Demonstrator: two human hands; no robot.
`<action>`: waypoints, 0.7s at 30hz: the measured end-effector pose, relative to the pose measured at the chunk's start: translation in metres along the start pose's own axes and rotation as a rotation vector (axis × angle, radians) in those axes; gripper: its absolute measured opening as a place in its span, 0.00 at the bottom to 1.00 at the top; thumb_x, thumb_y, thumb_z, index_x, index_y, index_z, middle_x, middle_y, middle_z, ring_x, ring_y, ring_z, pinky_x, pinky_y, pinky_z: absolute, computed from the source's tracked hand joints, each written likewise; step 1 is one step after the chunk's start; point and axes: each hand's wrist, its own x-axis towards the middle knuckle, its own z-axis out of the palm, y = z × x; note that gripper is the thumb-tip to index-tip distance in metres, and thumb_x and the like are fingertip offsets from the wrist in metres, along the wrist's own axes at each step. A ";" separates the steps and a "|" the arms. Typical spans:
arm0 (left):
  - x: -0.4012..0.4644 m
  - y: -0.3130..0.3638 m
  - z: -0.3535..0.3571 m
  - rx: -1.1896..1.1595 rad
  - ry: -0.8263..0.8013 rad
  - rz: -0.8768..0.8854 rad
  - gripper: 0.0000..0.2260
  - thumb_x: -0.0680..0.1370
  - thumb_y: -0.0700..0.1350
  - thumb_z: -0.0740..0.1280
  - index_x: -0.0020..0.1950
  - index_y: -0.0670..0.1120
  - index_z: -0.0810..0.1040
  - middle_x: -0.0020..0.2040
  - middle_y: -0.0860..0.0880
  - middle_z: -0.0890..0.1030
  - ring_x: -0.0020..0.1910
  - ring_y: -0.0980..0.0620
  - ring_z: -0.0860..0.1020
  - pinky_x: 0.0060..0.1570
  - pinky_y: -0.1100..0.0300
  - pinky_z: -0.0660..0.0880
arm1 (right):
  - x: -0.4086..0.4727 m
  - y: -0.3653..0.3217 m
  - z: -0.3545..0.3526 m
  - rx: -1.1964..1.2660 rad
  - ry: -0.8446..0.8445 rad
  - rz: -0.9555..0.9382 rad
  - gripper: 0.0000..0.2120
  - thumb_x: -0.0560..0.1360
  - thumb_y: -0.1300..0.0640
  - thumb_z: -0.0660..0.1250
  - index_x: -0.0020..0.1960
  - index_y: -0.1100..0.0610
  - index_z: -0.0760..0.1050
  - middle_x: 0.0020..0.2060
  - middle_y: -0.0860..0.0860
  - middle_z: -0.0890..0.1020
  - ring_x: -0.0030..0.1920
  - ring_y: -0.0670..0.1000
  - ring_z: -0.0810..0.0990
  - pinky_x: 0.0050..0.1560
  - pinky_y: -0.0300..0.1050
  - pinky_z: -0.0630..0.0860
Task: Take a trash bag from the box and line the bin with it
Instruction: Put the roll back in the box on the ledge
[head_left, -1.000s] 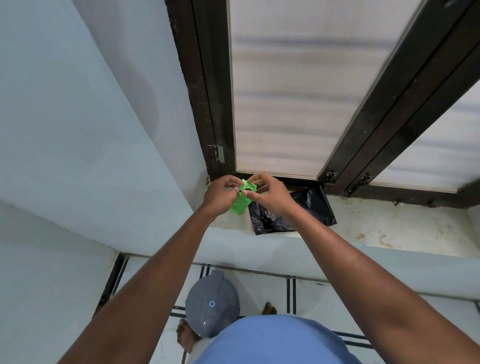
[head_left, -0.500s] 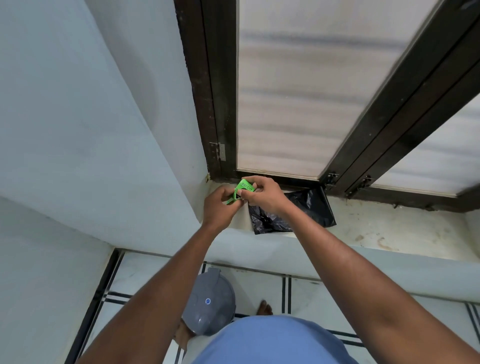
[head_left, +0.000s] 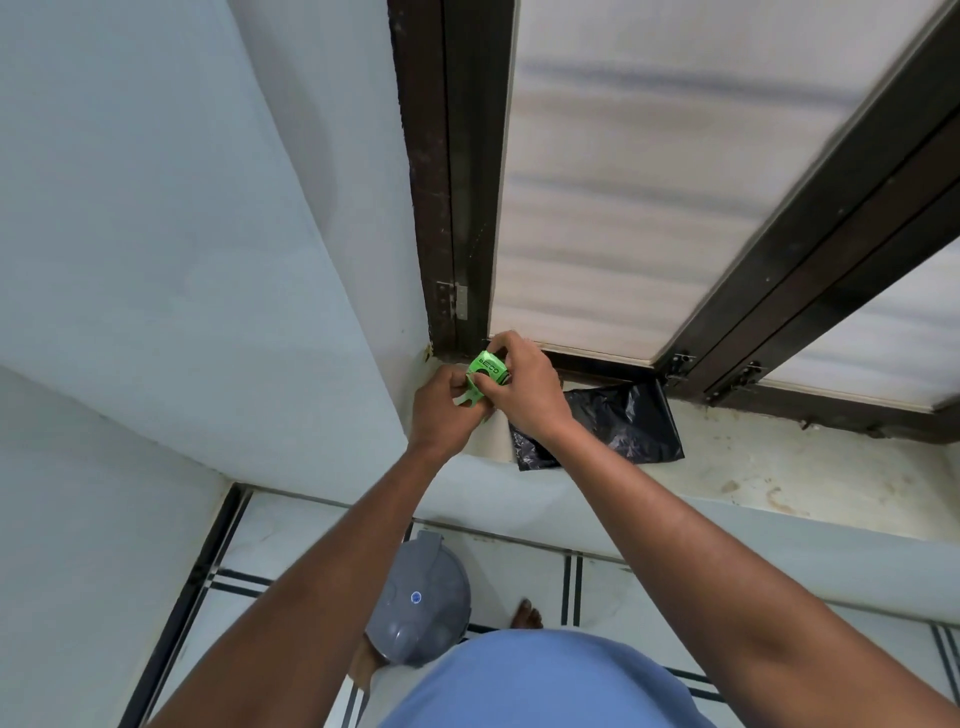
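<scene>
A small bright green box (head_left: 487, 368) with black lettering is held over the left end of the window sill (head_left: 779, 467). My right hand (head_left: 524, 389) grips it from above and the right. My left hand (head_left: 447, 410) pinches its lower left end, where a green flap sticks out. A flat black trash bag (head_left: 623, 423) lies on the sill just right of my hands, partly hidden by my right wrist. The grey bin (head_left: 421, 605) with its lid closed stands on the floor below, between my forearms.
A light blue wall (head_left: 182, 234) closes in on the left. The dark wooden window frame (head_left: 452, 182) with frosted panes rises behind the sill. White floor tiles (head_left: 291, 540) with black lines surround the bin. My bare toes (head_left: 527, 618) show beside it.
Both hands have shifted slightly with the box; it has turned so its lettered face shows, and my left fingers now work at its lower flap. The black bag has not moved.
</scene>
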 end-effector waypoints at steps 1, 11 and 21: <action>0.000 0.001 -0.002 0.013 0.003 -0.006 0.18 0.75 0.48 0.83 0.60 0.47 0.81 0.53 0.54 0.85 0.54 0.54 0.84 0.46 0.71 0.75 | -0.003 0.002 0.003 0.024 0.014 -0.011 0.17 0.78 0.47 0.81 0.62 0.49 0.79 0.54 0.46 0.77 0.52 0.48 0.78 0.47 0.42 0.74; 0.004 0.004 -0.005 0.060 -0.019 -0.041 0.19 0.73 0.51 0.85 0.54 0.49 0.79 0.47 0.57 0.82 0.49 0.53 0.82 0.40 0.72 0.72 | -0.001 0.013 -0.004 0.129 -0.066 0.010 0.15 0.79 0.50 0.79 0.65 0.46 0.85 0.52 0.48 0.77 0.45 0.47 0.82 0.49 0.40 0.78; 0.000 0.008 -0.005 0.236 0.027 0.172 0.13 0.82 0.51 0.75 0.60 0.49 0.74 0.50 0.49 0.87 0.48 0.46 0.86 0.44 0.54 0.80 | 0.004 0.008 0.001 -0.016 0.012 -0.123 0.13 0.80 0.45 0.78 0.60 0.49 0.84 0.54 0.46 0.79 0.48 0.48 0.81 0.51 0.49 0.81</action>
